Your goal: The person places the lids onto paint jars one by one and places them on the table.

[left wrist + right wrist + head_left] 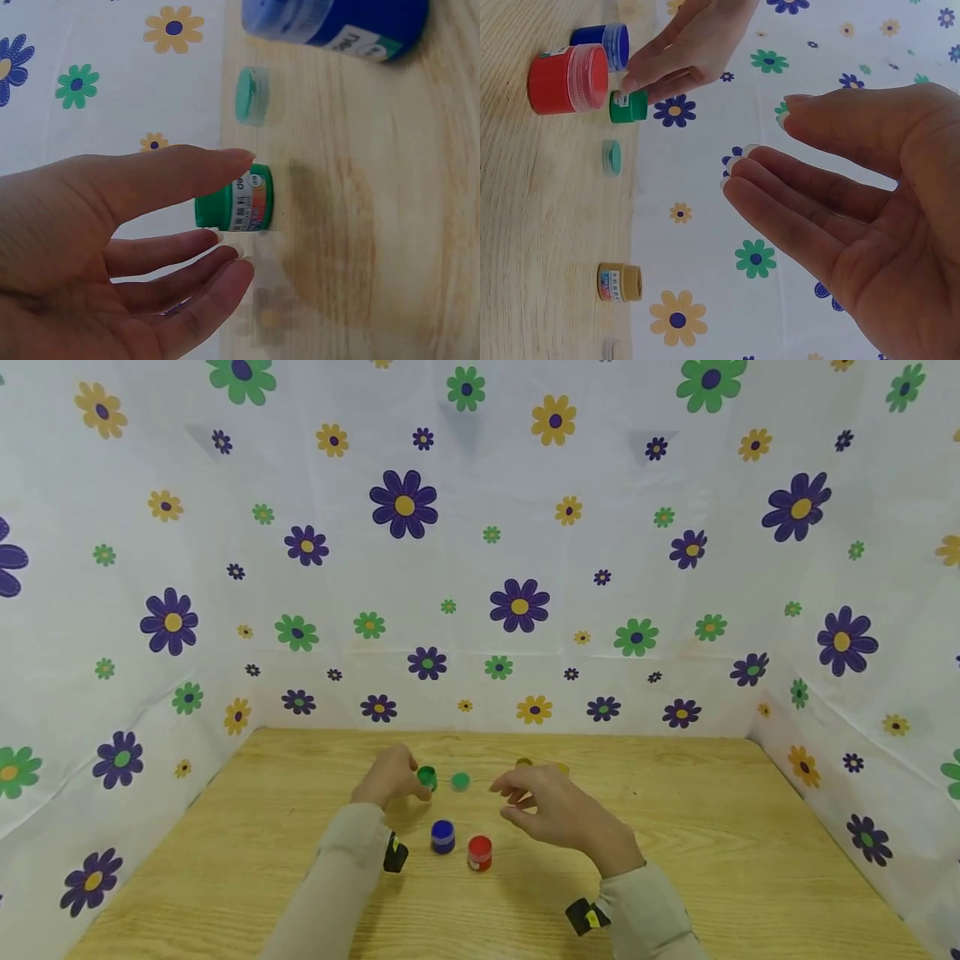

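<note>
My left hand [388,777] is at a small open green paint jar [427,778], its thumb and fingers on either side of the jar. In the left wrist view, the thumb overlaps the upper edge of the green jar [247,199], and the relaxed fingers lie below. My right hand [558,806] hovers over the table with nothing in it, its fingers loosely bent and parted from the thumb. Between the hands lies a green lid [461,782]. Nearer to me stand a blue paint jar [443,837] and a red paint jar [480,852], both upright.
A yellow-brown paint jar [619,282] stands beyond my right hand, with its lid [562,769] beside it, partly hidden in the head view. Behind and at both sides of the wooden table [712,827] hangs a white flowered cloth [465,577].
</note>
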Demonstrator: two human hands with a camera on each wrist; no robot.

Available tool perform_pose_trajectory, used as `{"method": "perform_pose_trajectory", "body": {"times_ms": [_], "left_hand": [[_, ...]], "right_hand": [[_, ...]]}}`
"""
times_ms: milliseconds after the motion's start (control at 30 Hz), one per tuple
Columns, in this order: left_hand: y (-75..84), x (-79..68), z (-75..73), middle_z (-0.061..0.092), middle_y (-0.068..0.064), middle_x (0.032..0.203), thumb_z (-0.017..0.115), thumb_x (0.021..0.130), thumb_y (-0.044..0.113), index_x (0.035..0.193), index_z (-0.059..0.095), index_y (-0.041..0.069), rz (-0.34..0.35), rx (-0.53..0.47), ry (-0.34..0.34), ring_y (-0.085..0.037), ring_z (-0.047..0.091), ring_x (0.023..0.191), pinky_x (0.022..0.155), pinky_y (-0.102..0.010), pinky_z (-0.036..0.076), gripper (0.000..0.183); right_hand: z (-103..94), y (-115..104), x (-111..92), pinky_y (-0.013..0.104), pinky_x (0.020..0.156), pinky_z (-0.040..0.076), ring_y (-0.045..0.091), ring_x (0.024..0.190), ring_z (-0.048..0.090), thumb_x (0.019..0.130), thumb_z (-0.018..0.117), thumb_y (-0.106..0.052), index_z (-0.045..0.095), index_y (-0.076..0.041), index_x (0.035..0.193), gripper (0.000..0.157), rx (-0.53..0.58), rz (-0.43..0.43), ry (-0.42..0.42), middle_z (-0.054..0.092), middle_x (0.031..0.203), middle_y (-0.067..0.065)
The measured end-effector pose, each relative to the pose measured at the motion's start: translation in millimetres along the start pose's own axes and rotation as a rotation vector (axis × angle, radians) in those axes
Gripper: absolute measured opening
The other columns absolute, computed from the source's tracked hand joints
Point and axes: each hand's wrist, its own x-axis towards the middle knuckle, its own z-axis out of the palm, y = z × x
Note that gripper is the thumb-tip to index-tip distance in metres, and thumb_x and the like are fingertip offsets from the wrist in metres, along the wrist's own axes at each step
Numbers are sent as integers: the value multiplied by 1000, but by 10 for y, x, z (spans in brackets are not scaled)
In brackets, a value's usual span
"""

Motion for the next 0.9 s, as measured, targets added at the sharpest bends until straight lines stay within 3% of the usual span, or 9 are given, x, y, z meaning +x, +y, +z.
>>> {"method": "perform_pose_trajectory", "body": {"times_ms": [233, 467, 700, 900], "left_hand": [[-81, 73, 71, 65, -25, 126, 88, 77, 9, 123, 61, -9, 7, -48, 21, -39, 63, 116, 101, -54, 53, 56], [-180, 130, 151, 69, -19, 105, 87, 77, 4, 105, 67, -7, 52, -112, 79, -27, 65, 94, 84, -41, 58, 37], [-70, 8, 37, 71, -17, 104, 89, 74, 7, 104, 70, -6, 65, -85, 73, -26, 64, 93, 84, -41, 58, 38], [12, -202, -5, 73, -13, 95, 90, 73, 5, 101, 76, -5, 131, -71, 65, -21, 66, 85, 78, -37, 59, 33]], "right_hand": [[12, -14, 36, 33, 88, 62, 23, 103, 72, 99, 66, -6, 69, -1, 124, 25, 0, -5, -1, 73, 119, 14], [46, -1, 59, 27, 87, 61, 24, 103, 72, 99, 65, -6, 69, 0, 123, 25, 14, -1, -18, 73, 119, 14], [49, 120, 190, 32, 86, 62, 25, 102, 72, 99, 66, -7, 70, -1, 121, 22, -23, 29, -30, 74, 116, 13], [50, 232, 514, 29, 85, 61, 27, 101, 74, 99, 66, -7, 71, 0, 118, 21, -48, 16, -87, 74, 117, 16]]}}
